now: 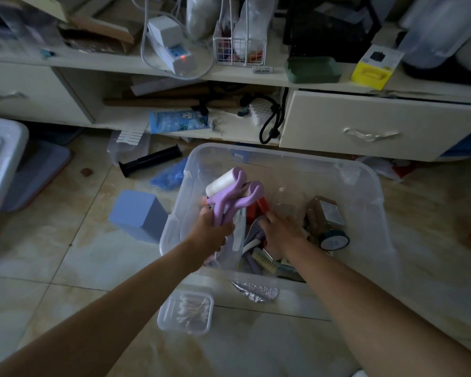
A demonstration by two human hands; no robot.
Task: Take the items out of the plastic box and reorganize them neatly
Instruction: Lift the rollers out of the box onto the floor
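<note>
My left hand held two purple lint rollers by their handles, bunched together, up over the left side of the clear plastic box on the floor. They looked light and hard, so I guessed a firm squeeze on the handles was the right way. The white paper roll at the top looked sticky, and I thought it best not to touch that part. My right hand was down inside the box, fingers reaching into the pile near a red thing. I could not tell if it was holding anything. More things lay in the box: a brush, a roll of tape and a brown packet. The packet looked soft and crinkly, so I thought it should be lifted gently. A small box of cotton swabs sat on the floor just beside the big box.
</note>
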